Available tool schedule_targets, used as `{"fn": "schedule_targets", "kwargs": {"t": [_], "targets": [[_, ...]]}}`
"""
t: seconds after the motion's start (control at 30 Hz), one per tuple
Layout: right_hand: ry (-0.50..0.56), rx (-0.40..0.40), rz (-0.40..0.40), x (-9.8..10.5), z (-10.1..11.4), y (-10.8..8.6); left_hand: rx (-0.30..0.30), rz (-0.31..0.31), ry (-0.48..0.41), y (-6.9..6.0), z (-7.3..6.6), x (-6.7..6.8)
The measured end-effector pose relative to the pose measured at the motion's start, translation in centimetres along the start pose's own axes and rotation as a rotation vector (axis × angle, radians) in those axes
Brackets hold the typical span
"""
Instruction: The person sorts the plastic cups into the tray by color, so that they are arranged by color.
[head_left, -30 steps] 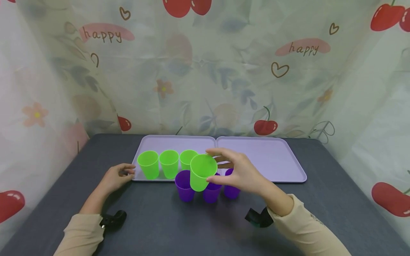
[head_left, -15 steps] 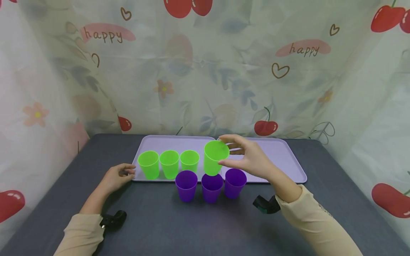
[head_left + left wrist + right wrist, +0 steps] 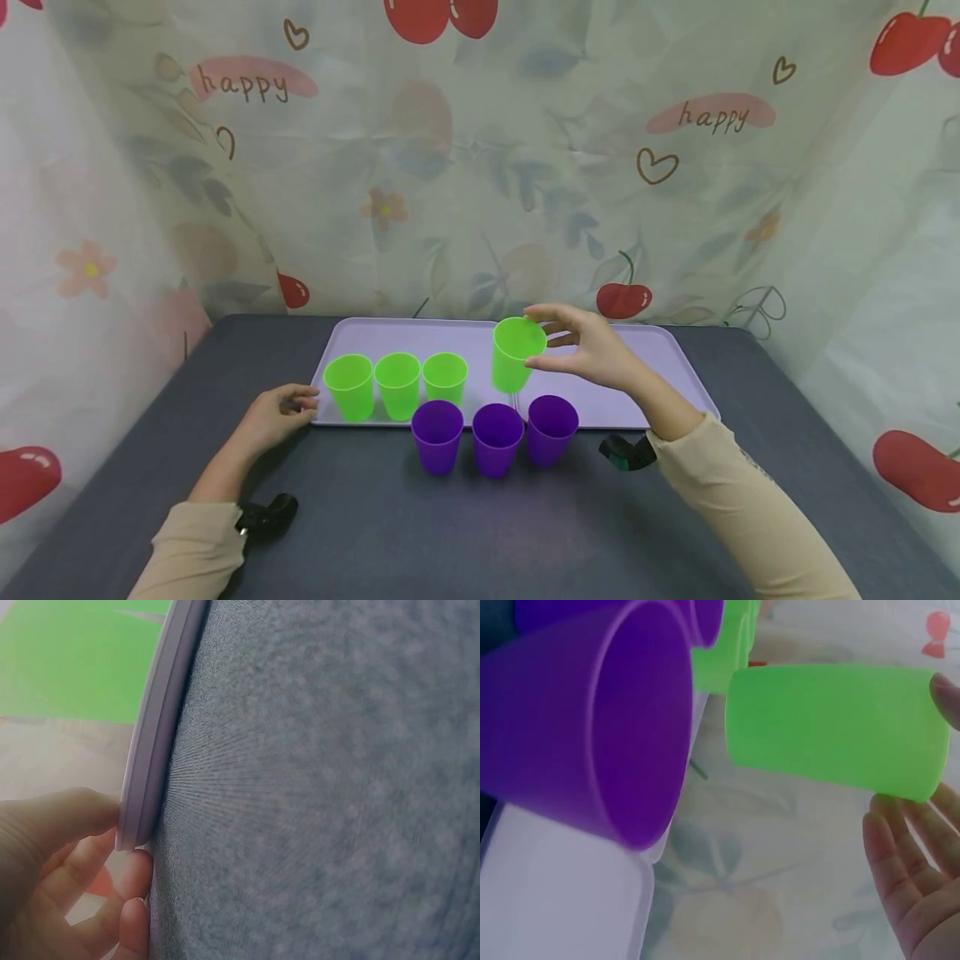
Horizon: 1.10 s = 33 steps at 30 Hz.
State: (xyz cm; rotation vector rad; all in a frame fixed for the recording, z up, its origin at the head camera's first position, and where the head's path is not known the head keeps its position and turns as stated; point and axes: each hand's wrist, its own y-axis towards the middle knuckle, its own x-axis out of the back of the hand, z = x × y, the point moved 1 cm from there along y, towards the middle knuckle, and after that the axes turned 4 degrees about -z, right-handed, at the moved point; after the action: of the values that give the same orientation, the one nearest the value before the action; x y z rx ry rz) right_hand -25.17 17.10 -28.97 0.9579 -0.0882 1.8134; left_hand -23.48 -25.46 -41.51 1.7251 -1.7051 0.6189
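My right hand (image 3: 588, 350) pinches a green cup (image 3: 513, 358) by its rim, thumb on one side and fingers on the other. The cup is upright above the spot where two lilac trays meet. In the right wrist view that green cup (image 3: 832, 727) hangs clear of a purple cup (image 3: 540, 735). My left hand (image 3: 273, 421) grips the front left corner of the left tray (image 3: 420, 333); its thumb (image 3: 82, 810) lies against the tray edge (image 3: 146, 765). On this tray three green cups (image 3: 397, 387) stand in a row.
Three purple cups (image 3: 497, 446) stand upright on the dark tabletop (image 3: 450, 533), in front of the trays. The right tray (image 3: 637, 383) lies beside the left one. A patterned cloth (image 3: 480, 183) hangs behind and along both sides of the table.
My right hand has carried the green cup away from me and rightward, from over the purple cups to above the trays' join. The left hand has stayed in place.
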Motion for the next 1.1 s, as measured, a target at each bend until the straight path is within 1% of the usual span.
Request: {"fn": "schedule_targets", "kwargs": {"t": [0.13,0.4,0.67,0.9,1.1], "targets": [[0.018,-0.013,0.026,0.1,-0.9,0.5,-0.001,0.001,-0.006,0.0,0.0,0.0],[0.034,-0.042,0.085,-0.1,-2.7,1.5,0.017,0.010,-0.009,-0.1,-0.1,0.0],[0.081,-0.067,0.174,-0.9,-5.0,2.5,0.007,0.006,-0.006,-0.1,-0.2,0.1],[0.123,-0.067,0.246,-1.9,-6.2,3.0,0.018,0.010,-0.005,-0.1,-0.2,0.0],[0.141,-0.076,0.304,-2.5,-6.7,3.2,0.013,0.005,-0.005,0.0,-0.1,0.0]]}}
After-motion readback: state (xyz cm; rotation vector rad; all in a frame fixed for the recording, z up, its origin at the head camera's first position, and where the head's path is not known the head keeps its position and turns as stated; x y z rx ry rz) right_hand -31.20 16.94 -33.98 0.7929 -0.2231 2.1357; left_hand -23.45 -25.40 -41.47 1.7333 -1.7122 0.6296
